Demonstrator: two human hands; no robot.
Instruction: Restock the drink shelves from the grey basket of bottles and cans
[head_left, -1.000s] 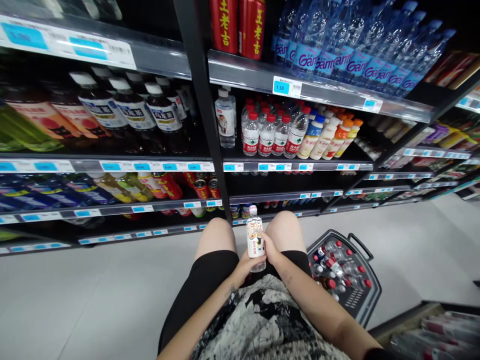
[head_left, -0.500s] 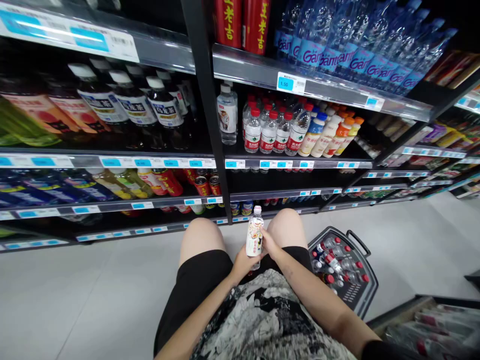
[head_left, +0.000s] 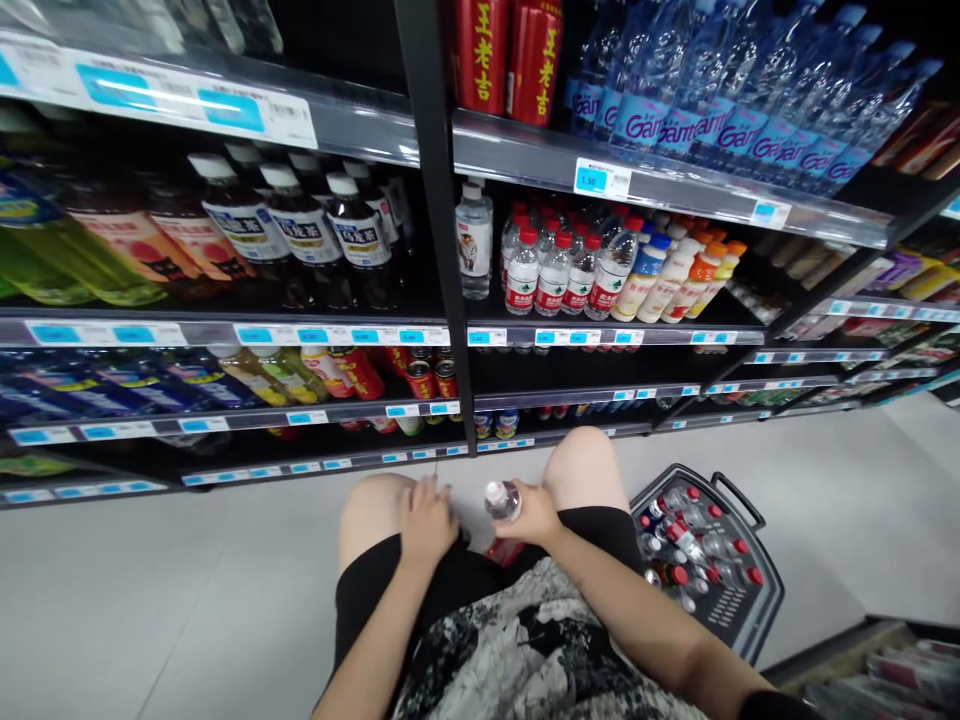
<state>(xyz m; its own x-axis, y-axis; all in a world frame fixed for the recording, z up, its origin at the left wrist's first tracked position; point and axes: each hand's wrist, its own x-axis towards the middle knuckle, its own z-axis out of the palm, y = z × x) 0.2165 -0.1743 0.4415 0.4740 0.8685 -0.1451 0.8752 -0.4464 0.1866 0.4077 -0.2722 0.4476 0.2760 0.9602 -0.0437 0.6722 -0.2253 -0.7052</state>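
Head view: a clock centred on the held bottle, with 12 toward the shelves, gives the directions below.
Bottle in hand: the small clear bottle [head_left: 507,503] is between the knees, above the lap, its pale cap [head_left: 496,492] tipped up toward the camera; the hand hides its lower part.
Right hand: this hand [head_left: 534,517] comes in from about 4 o'clock and is wrapped round the bottle, holding it alone.
Left hand: at about 9 o'clock the other hand [head_left: 429,520] lies over the left thigh, apart from the bottle, holding nothing that shows; its fingers are loosely spread and blurred.
Clothing: black shorts [head_left: 379,585] and a black-and-white patterned top [head_left: 517,640].
Red patch: something red [head_left: 504,551] shows just below the bottle; what it is, I cannot tell.
Basket: a dark grey basket [head_left: 761,605] stands on the floor between 3 and 4 o'clock, with many small bottles lying in it, most of them red-capped.
Middle shelf: red-capped water bottles [head_left: 553,272] between 12 and 1; orange-, white- and blue-capped drinks [head_left: 675,280] between 1 and 2; dark white-capped bottles [head_left: 304,235] about 11.
Upper shelf: red cans [head_left: 510,60] at 12, blue water bottles [head_left: 720,125] at 1.
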